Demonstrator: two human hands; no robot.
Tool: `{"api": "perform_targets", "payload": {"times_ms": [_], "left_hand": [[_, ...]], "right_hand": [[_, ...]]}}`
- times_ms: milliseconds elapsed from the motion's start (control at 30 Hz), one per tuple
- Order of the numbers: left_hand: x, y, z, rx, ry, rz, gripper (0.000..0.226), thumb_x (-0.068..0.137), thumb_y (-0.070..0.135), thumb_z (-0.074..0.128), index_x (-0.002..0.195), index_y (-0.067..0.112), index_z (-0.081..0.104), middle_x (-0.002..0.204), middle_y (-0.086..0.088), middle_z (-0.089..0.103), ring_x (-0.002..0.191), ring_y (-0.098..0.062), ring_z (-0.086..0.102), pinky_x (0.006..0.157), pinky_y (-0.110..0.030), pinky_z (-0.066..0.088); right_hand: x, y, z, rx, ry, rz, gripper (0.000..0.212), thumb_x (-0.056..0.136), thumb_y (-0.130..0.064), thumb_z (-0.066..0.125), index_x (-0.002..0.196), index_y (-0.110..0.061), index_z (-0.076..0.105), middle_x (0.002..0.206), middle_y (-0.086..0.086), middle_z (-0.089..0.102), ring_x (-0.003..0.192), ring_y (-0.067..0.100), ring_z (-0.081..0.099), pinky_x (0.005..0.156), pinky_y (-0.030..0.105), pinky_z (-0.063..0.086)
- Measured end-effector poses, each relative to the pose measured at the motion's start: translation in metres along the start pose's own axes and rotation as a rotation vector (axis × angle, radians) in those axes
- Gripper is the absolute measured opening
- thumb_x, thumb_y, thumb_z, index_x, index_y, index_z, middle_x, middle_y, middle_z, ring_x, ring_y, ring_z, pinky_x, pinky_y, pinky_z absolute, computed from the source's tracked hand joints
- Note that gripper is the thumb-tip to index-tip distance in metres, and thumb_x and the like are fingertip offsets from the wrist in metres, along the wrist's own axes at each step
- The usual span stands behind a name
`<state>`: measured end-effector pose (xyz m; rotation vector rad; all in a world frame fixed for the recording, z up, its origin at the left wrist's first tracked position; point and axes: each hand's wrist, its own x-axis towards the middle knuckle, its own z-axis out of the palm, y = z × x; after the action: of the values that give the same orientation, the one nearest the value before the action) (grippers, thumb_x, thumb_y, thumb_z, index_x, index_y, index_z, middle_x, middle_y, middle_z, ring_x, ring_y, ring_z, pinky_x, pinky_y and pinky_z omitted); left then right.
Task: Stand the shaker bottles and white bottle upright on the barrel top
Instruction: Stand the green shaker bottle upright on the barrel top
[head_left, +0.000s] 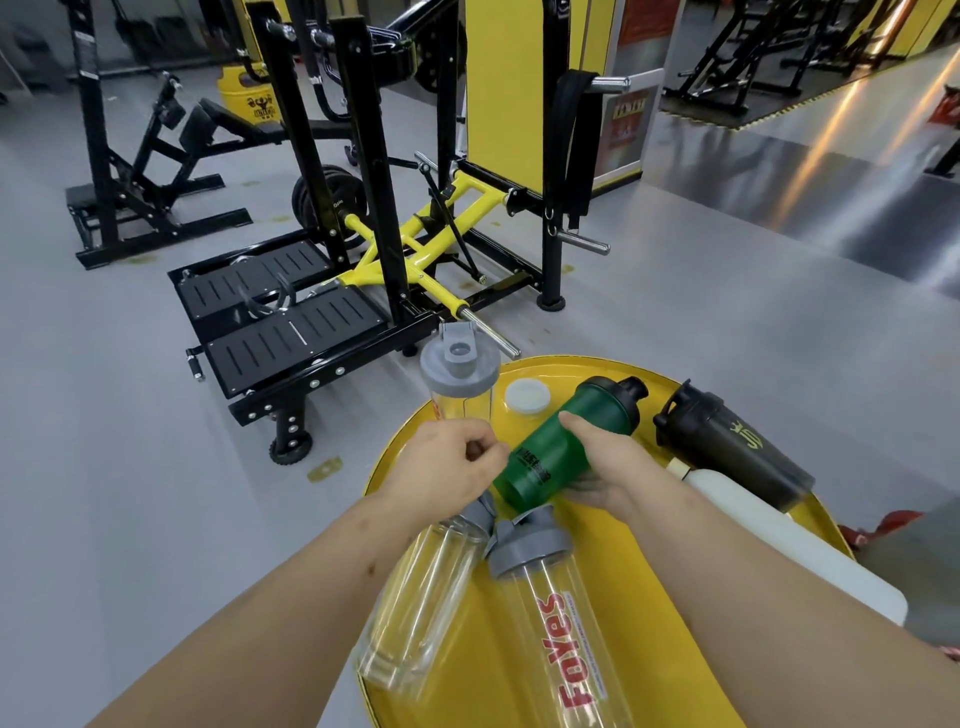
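Six bottles sit on the yellow barrel top (613, 566): three clear shakers, one green, one black, one white. Left of the green shaker (563, 441), one clear shaker (460, 382) stands upright at the far rim; two more lie flat nearer the viewer, one plain (423, 597), one printed in red (558, 618) and cut off below. The left hand (447, 467) is curled loosely beside the green shaker; whether it grips anything cannot be told. The right hand (605, 467) wraps the tilted green shaker. Right of it lie the black shaker (732, 447) and the white bottle (795, 545), partly hidden by the forearm.

Two bare forearms with no sleeves, watch or rings; the left forearm (332, 561) bears small reddish marks.
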<state>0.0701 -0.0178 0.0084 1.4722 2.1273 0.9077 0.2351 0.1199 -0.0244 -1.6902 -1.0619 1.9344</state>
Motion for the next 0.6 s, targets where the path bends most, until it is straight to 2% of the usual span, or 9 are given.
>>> {"api": "perform_targets", "payload": {"times_ms": [100,267,367,500,567,600], "left_hand": [[0.002,0.004,-0.001,0.007,0.002,0.006,0.03,0.095,0.034,0.067,0.068,0.021,0.066,0.064,0.003,0.063,0.063,-0.015,0.055,0.064,-0.033,0.05],[0.008,0.011,0.006,-0.016,-0.024,0.021,0.03,0.096,0.033,0.067,0.067,0.024,0.063,0.059,0.009,0.054,0.059,-0.008,0.048,0.062,-0.03,0.047],[0.012,0.016,0.013,-0.062,-0.033,0.037,0.026,0.095,0.03,0.068,0.072,0.018,0.066,0.062,0.008,0.055,0.058,-0.007,0.046,0.06,-0.026,0.044],[0.017,0.021,0.023,-0.076,-0.045,0.054,0.025,0.095,0.028,0.069,0.073,0.017,0.068,0.062,0.008,0.055,0.057,-0.005,0.046,0.054,-0.015,0.038],[0.021,0.021,0.028,-0.071,-0.057,0.056,0.023,0.095,0.028,0.069,0.074,0.018,0.069,0.063,0.008,0.057,0.058,-0.005,0.047,0.055,-0.015,0.038],[0.022,0.021,0.031,-0.071,-0.067,0.049,0.021,0.094,0.029,0.069,0.075,0.02,0.07,0.064,0.008,0.059,0.059,-0.005,0.048,0.057,-0.017,0.04]], "right_hand": [[0.002,0.0,-0.006,0.015,0.009,-0.036,0.063,0.083,-0.045,0.084,0.127,-0.013,0.052,0.105,0.014,0.07,0.089,0.033,0.073,0.07,0.042,0.061],[0.0,-0.011,-0.017,-0.002,0.044,-0.141,0.061,0.08,-0.045,0.086,0.123,-0.011,0.061,0.109,0.01,0.073,0.094,0.03,0.074,0.065,0.038,0.061],[0.0,-0.019,-0.024,-0.057,0.115,-0.23,0.073,0.067,-0.053,0.09,0.121,-0.013,0.062,0.115,0.007,0.072,0.101,0.028,0.072,0.072,0.042,0.065],[-0.005,-0.027,-0.028,-0.165,0.173,-0.365,0.082,0.058,-0.064,0.086,0.122,-0.019,0.059,0.116,-0.001,0.067,0.099,0.021,0.068,0.082,0.046,0.063],[-0.008,-0.029,-0.031,-0.234,0.207,-0.417,0.091,0.053,-0.071,0.083,0.124,-0.021,0.055,0.117,-0.002,0.064,0.103,0.024,0.067,0.088,0.049,0.061],[-0.01,-0.029,-0.031,-0.265,0.219,-0.445,0.092,0.056,-0.07,0.083,0.127,-0.021,0.053,0.119,0.0,0.063,0.104,0.026,0.067,0.089,0.049,0.06]]}}
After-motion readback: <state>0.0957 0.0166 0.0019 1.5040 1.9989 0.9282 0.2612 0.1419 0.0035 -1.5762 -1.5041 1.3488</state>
